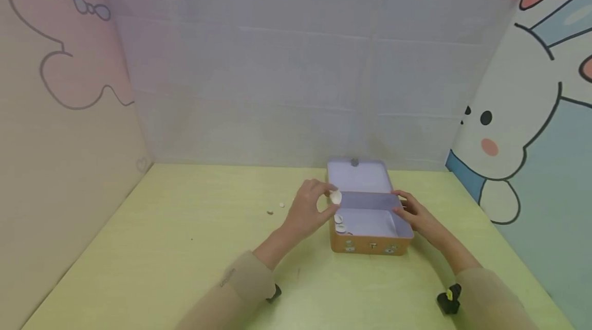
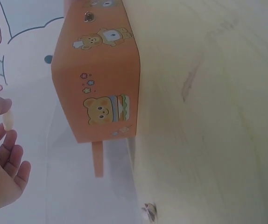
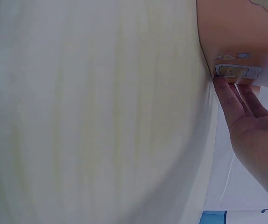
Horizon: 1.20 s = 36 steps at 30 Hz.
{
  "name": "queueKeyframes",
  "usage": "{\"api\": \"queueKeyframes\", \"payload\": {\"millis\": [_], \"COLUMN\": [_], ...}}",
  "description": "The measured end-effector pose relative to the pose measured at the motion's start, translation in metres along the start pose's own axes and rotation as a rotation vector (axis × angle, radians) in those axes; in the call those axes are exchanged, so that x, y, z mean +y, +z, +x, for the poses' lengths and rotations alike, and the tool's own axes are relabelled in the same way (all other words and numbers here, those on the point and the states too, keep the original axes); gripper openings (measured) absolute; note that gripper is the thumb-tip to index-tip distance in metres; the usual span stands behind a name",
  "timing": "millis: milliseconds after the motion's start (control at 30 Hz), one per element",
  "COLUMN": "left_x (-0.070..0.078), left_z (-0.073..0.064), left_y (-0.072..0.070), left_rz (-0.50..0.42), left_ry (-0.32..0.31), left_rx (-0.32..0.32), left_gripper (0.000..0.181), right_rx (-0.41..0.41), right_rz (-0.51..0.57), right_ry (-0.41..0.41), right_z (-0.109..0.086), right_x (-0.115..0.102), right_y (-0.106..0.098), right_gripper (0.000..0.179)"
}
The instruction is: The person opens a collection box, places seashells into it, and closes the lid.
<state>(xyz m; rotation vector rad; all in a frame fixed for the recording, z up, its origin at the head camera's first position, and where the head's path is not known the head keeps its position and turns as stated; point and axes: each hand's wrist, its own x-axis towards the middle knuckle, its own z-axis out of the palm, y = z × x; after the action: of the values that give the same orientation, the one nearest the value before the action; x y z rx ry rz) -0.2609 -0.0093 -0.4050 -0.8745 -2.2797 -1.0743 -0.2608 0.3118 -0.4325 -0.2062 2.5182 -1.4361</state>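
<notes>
My left hand [image 1: 306, 206] pinches a white seashell [image 1: 335, 197] between thumb and fingertip, above the left rim of an open tin box [image 1: 370, 245]. In the left wrist view the same shell [image 2: 8, 120] shows nearly edge-on. Orange outside with bear pictures, the box is pale lilac inside, and its lid [image 1: 358, 176] leans back. Two white shells [image 1: 339, 228] lie inside at the left end. My right hand [image 1: 420, 218] holds the box's right end, a digit over the rim and fingers against the outer wall.
Small shell pieces [image 1: 270, 212] lie on the pale yellow table [image 1: 185, 268] left of the box. A plain wall [image 1: 254, 88] closes off the back, with cartoon-printed panels [image 1: 546, 155] at both sides.
</notes>
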Motion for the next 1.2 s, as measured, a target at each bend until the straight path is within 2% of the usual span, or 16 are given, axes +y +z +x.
{"api": "queueKeyframes", "payload": {"millis": [200,400,567,867,1033,1200], "left_x": [0.004,0.004,0.001,-0.005,-0.006,-0.007], "left_z": [0.003,0.005,0.007,0.014,0.016,0.018], "left_y": [0.014,0.027,0.036,0.050,0.053,0.054], "left_rz": [-0.018,0.040,0.087,0.158,0.189,0.181], "left_ry": [-0.042,-0.105,-0.100,-0.073,-0.095,-0.124], "left_rx": [-0.074,-0.186,-0.256,-0.314,-0.345,-0.367], "left_gripper": [0.031,0.032,0.030,0.026,0.028,0.031], "right_rx": [-0.001,0.003,0.008,0.007,0.006,0.011], "right_rz": [0.009,-0.002,-0.003,-0.017,-0.011,-0.017], "right_ry": [-0.021,-0.029,-0.022,-0.013,-0.016,-0.020], "right_z": [-0.001,-0.001,-0.001,-0.001,0.000,0.001], "right_x": [0.001,0.001,-0.001,-0.001,0.000,0.001], "right_y": [0.000,0.001,0.001,0.001,0.001,0.001], "right_gripper": [0.058,0.058,0.057,0.058,0.058,0.057]}}
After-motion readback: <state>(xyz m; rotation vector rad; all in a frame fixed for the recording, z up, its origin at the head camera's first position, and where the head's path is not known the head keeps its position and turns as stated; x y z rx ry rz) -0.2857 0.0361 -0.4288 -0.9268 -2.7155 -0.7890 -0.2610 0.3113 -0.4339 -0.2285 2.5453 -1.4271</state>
